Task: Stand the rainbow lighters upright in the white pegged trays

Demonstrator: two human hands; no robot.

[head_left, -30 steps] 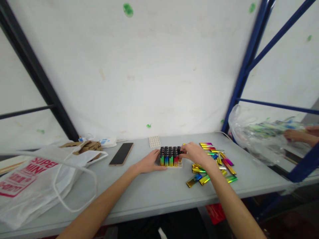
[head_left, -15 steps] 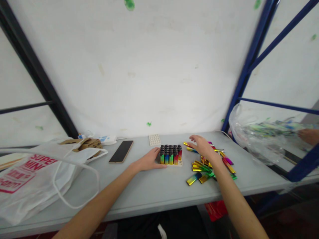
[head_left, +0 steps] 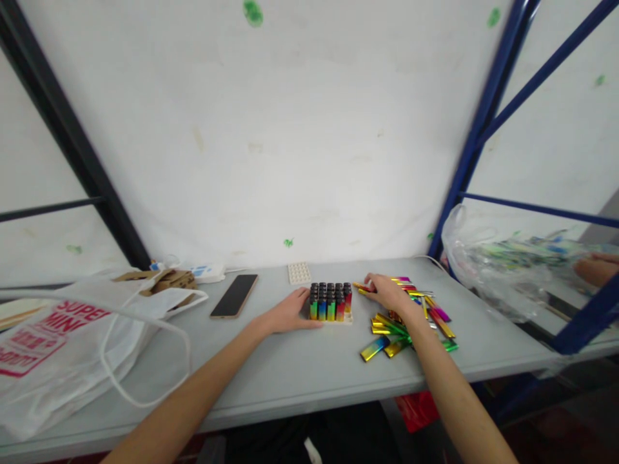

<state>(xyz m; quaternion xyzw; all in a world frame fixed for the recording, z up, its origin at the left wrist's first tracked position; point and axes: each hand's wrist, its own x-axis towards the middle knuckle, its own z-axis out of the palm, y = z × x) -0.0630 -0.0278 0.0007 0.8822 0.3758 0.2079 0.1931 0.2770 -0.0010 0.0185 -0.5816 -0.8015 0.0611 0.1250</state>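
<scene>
A small tray (head_left: 346,319) in the middle of the grey table (head_left: 300,367) holds several upright rainbow-coloured lighters (head_left: 331,303) with black tops. My left hand (head_left: 289,313) rests against the tray's left side, fingers curled loosely on it. My right hand (head_left: 388,292) lies over a loose pile of shiny lighters (head_left: 407,322) to the right of the tray. Its fingers pinch one lighter (head_left: 360,287) lying flat near the tray's far right corner.
A phone (head_left: 235,296) lies face up to the left of the tray, an empty white tray (head_left: 299,272) behind it. A white plastic bag (head_left: 58,348) and cardboard (head_left: 162,280) fill the left. At right, a clear bag (head_left: 488,258) and another person's hand (head_left: 596,269) sit behind blue frame bars.
My right hand left the tray's right side, swung out over the loose pile, then came down on a lighter near the tray. My left hand stayed put.
</scene>
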